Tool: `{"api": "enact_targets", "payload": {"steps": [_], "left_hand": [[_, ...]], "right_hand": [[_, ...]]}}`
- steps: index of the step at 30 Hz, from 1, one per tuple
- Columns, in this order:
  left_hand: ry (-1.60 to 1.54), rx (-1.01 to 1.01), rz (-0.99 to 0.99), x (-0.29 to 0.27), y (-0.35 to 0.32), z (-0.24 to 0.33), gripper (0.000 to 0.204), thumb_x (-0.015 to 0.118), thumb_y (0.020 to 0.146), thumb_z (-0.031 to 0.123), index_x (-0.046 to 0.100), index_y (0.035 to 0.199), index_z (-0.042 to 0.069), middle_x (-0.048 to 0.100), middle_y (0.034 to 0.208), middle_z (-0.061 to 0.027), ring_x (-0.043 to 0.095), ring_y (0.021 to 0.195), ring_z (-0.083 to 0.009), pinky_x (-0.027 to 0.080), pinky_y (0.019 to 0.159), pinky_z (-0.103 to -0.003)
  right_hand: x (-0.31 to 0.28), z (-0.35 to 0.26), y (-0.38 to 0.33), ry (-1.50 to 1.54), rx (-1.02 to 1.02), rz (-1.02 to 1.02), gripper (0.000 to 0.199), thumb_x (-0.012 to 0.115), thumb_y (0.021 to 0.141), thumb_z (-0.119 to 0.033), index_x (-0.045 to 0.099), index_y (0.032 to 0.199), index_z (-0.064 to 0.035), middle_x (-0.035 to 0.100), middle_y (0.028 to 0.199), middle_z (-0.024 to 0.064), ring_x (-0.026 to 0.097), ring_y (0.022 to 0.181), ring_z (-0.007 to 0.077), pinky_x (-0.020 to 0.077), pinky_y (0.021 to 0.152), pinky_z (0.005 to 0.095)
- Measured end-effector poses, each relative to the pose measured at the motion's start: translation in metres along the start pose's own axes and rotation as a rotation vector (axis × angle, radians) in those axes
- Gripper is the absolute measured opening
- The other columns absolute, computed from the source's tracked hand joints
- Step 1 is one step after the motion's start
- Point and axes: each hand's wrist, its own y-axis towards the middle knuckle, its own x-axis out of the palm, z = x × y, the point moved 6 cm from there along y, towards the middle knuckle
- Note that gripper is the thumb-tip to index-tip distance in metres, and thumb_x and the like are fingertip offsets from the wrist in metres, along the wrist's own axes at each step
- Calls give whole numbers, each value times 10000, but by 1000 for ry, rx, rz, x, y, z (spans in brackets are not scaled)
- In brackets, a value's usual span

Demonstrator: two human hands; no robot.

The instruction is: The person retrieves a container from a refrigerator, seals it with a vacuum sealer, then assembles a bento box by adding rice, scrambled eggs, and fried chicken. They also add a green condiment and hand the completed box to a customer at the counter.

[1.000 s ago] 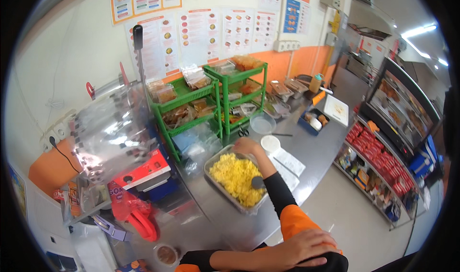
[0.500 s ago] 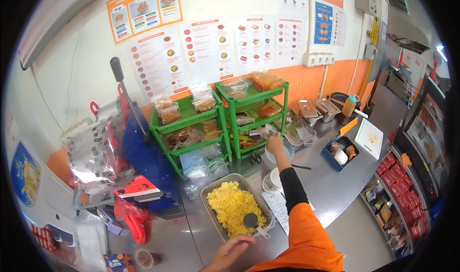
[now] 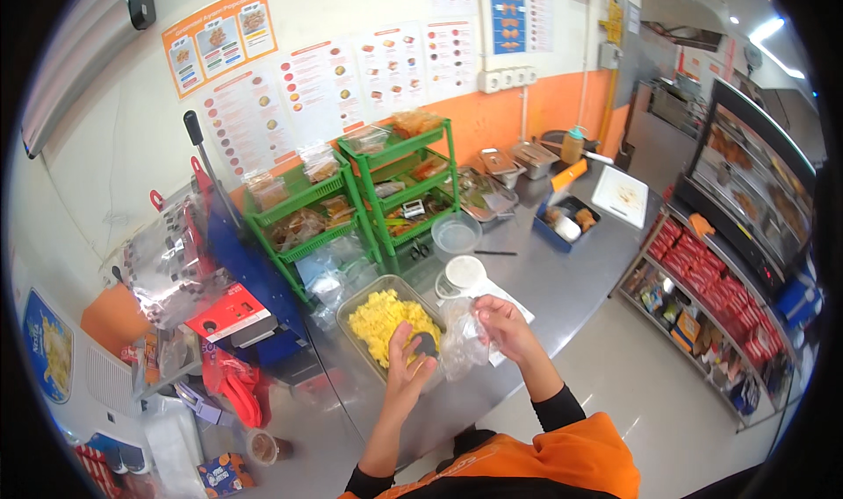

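Thin, crumpled clear plastic (image 3: 463, 345) hangs from the pinched fingers of my right hand (image 3: 509, 329); whether it is a bag or a glove I cannot tell. My left hand (image 3: 406, 378), fingers spread and holding nothing, is over the near edge of a metal tray (image 3: 349, 301). Yellow food like scrambled egg (image 3: 378, 316) fills that tray. Resting on the food is a dark round measuring scoop (image 3: 428, 343), its handle hidden behind my left hand and the plastic. Beyond the plastic stands a white-lidded tub (image 3: 465, 273) beside a paper slip (image 3: 518, 306).
Green tiered racks (image 3: 399, 181) with bagged food line the wall. A clear round container (image 3: 457, 233), a blue food box (image 3: 566, 227) and a white cutting board (image 3: 620, 195) sit along the steel counter (image 3: 562, 279). At left are a blue machine (image 3: 263, 323) and a drink cup (image 3: 266, 446).
My right hand has come back from the clear round container by the racks, bringing the clear plastic near the tray. My left hand has risen over the tray, and the view has shifted right.
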Motion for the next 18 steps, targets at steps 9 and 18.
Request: {"api": "enact_targets", "payload": {"steps": [9,18], "left_hand": [[80,-103,-364,51,-117,-10,139,660,832,-3,583,946,20,648,905,-28,620,834,-111,496,756,-250],[277,30,-976,201,-177,-2,63,666,800,-12,627,849,-7,678,867,-75,652,846,-137,505,828,-282]], "right_hand": [[41,4,-185,-146,-93,75,252,553,932,-169,526,1144,-36,654,1030,111,583,607,116,460,560,244],[-28,20,-387,518,195,360,393,508,945,-234,489,1267,-11,658,998,116,610,594,103,491,480,205]]}}
